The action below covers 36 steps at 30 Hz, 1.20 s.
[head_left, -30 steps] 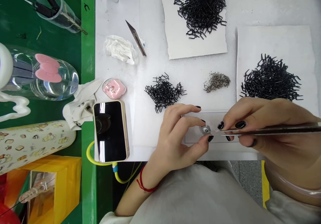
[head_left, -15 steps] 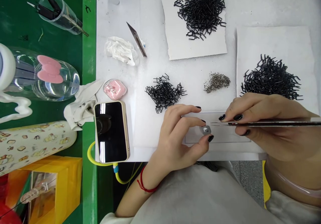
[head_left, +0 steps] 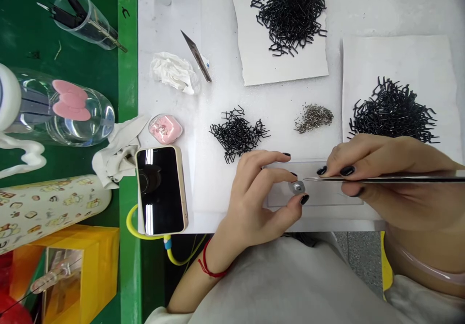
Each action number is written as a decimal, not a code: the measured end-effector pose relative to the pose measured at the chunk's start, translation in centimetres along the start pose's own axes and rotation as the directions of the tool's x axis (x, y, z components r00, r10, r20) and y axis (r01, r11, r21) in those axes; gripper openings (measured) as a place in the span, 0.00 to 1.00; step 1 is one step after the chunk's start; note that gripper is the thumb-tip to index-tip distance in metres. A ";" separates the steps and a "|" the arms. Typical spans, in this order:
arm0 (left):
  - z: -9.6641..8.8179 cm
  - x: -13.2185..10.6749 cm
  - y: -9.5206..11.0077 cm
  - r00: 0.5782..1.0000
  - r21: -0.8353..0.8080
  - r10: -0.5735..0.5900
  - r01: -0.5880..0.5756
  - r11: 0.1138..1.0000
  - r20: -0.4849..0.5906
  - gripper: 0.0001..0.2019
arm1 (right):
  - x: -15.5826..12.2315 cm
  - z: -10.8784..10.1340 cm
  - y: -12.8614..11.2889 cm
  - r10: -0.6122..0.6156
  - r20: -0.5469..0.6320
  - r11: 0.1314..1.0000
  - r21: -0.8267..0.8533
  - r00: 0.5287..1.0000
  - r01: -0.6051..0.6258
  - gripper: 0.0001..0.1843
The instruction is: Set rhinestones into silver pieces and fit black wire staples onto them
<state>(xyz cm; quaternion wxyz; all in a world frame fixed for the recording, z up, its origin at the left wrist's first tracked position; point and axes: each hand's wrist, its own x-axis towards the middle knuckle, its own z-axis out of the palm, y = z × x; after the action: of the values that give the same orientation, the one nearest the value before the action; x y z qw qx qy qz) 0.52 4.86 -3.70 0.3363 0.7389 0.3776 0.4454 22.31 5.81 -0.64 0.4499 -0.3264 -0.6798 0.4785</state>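
My left hand (head_left: 259,198) pinches a small silvery round part (head_left: 298,187) between thumb and forefinger, just above a clear plate (head_left: 319,200) near the table's front edge. My right hand (head_left: 385,178) grips long metal tweezers (head_left: 381,179), lying level, with their tip just right of the silvery part. A small heap of black bent wire pieces (head_left: 238,132) lies just beyond my left hand. A little mound of tiny grey bits (head_left: 314,117) sits beyond the tweezers' tip.
Two more heaps of black wire pieces rest on white sheets, one at the back (head_left: 290,11) and one at the right (head_left: 392,113). A phone (head_left: 160,190), pink case (head_left: 165,128), crumpled tissue (head_left: 174,71) and blade (head_left: 196,55) lie left. Bottles (head_left: 58,108) stand on the green surface.
My right hand has lifted the tweezers slightly, from touching the silvery part to just above and beside it. The left hand has stayed put.
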 end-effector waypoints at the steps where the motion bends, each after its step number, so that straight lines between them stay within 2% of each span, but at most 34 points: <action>1: 0.0 0.0 0.0 1.000 -0.002 0.001 -0.001 1.000 0.000 0.09 | 0.0 0.0 0.0 -0.003 -0.004 0.999 0.037 1.000 0.004 0.11; 5: 0.1 0.0 -0.1 1.000 0.002 0.017 -0.016 1.000 -0.006 0.09 | 0.1 0.2 0.0 -0.014 0.023 0.990 0.140 1.000 0.011 0.10; 12: 0.1 0.0 -0.1 1.000 0.003 0.016 -0.016 1.000 -0.006 0.09 | 0.3 0.4 0.1 -0.029 0.051 0.996 0.089 0.998 0.025 0.14; 17: 0.1 0.0 -0.1 1.000 0.007 0.018 -0.017 1.000 -0.009 0.09 | 0.1 0.4 0.1 -0.036 0.052 0.996 0.081 0.998 0.031 0.12; 22: 0.1 0.0 -0.1 1.000 0.006 0.007 -0.007 1.000 -0.006 0.09 | -0.5 0.4 -0.2 0.047 0.003 0.999 -0.027 0.999 -0.047 0.08; 30: 0.1 0.0 0.0 1.000 0.011 0.009 -0.008 1.000 -0.009 0.09 | -0.2 0.5 -0.3 0.020 0.033 1.000 0.005 0.999 -0.020 0.05; 36: 0.1 0.0 -0.1 1.000 0.010 0.011 -0.011 1.000 -0.007 0.09 | 0.0 0.4 -0.5 0.011 0.068 0.999 0.035 0.998 -0.014 0.08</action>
<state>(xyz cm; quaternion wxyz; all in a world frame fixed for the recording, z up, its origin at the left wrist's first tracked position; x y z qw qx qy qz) 0.62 4.88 -3.79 0.3289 0.7411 0.3770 0.4477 21.99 5.49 -0.27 0.4292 -0.3063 -0.6842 0.5039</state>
